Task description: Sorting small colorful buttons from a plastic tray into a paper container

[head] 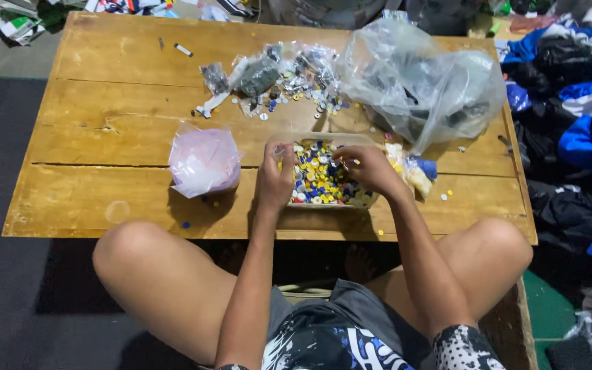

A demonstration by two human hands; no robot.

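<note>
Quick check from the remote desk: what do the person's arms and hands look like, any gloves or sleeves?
Both hands are bare: no gloves, rings or watch show on the left hand or the right hand. The forearms are uncovered too. Short sleeves with a black-and-white speckled print show only at the bottom edge, near the elbows.

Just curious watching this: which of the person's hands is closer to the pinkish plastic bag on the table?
Left. The left hand is at the near-left edge of the tray of buttons, just right of the pinkish bag. The right hand is over the tray's right side, farther away.
</note>
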